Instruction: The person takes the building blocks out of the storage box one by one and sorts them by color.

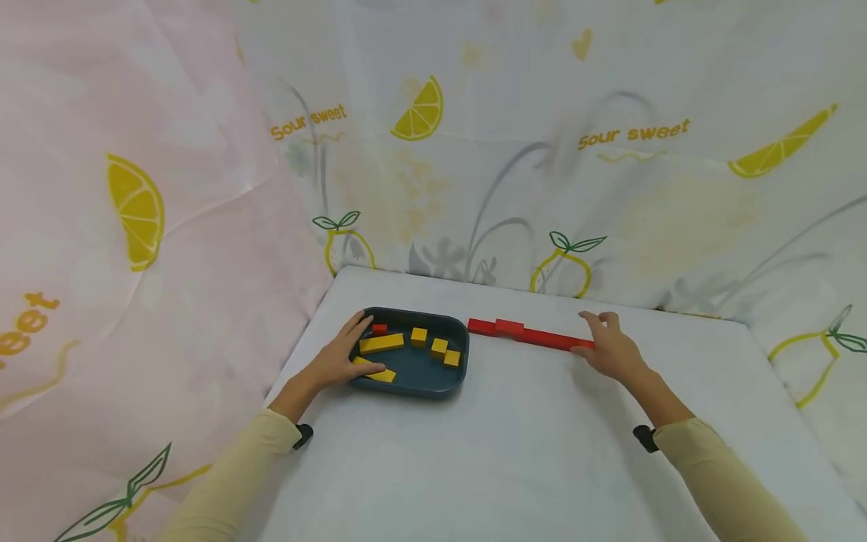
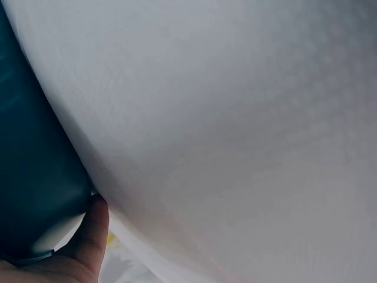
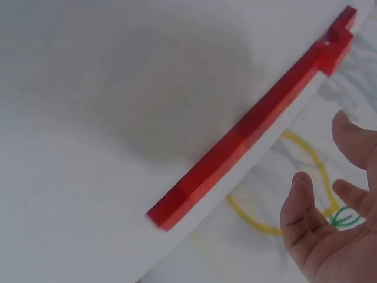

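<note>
A dark teal tray (image 1: 406, 393) lies on the white table, holding several yellow blocks (image 1: 381, 343) and a small red block (image 1: 379, 329). My left hand (image 1: 342, 357) grips the tray's left end, its thumb reaching over the near-left part inside. In the left wrist view a digit (image 2: 93, 236) lies right at the tray's edge (image 2: 41, 153). Red blocks (image 1: 549, 339) form a long line to the right of the tray, with one short block (image 1: 509, 328) sticking out beside it. My right hand (image 1: 612, 350) is at the line's right end, its fingers spread and holding nothing.
The white table (image 1: 515, 459) runs back to a hanging cloth (image 1: 474, 196) printed with lemons. A pinkish cloth (image 1: 203, 98) hangs along the left side. Each wrist wears a dark band (image 1: 646, 438).
</note>
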`<state>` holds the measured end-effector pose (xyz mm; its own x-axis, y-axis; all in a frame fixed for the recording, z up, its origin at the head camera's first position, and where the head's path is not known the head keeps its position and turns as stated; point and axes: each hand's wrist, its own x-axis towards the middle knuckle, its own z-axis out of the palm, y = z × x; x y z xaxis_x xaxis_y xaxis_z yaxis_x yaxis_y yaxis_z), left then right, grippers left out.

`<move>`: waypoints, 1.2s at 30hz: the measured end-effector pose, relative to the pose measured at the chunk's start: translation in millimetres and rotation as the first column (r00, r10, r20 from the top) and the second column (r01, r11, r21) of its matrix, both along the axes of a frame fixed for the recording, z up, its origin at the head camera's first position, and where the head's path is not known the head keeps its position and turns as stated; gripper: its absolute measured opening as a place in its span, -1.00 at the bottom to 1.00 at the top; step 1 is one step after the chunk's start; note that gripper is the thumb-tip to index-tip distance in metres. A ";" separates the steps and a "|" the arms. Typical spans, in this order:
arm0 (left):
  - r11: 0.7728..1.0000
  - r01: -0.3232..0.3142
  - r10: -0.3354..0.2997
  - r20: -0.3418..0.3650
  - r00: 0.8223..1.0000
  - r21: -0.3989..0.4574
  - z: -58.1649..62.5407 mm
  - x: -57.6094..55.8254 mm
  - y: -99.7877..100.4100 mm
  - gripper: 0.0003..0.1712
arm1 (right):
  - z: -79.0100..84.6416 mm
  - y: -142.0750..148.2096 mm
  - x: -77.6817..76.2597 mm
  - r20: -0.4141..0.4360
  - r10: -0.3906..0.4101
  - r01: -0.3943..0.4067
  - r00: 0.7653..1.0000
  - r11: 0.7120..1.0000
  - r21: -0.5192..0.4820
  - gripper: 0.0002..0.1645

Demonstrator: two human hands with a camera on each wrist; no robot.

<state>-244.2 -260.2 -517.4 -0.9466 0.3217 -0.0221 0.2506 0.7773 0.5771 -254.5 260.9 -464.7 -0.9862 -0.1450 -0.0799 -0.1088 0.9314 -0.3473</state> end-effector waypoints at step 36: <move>1.000 -0.006 0.006 -0.039 0.999 0.015 -1.1 3.2 -2.3 0.28 | -49.0 -313.0 -34.9 -0.273 0.418 -0.498 0.867 0.759 -0.420 -0.39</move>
<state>-241.0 -262.5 -518.5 -0.9485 0.3162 0.0196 0.2687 0.7704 0.5782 -289.4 -52.1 -513.7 -0.7849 -0.5620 0.2610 -0.5692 0.4876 -0.6620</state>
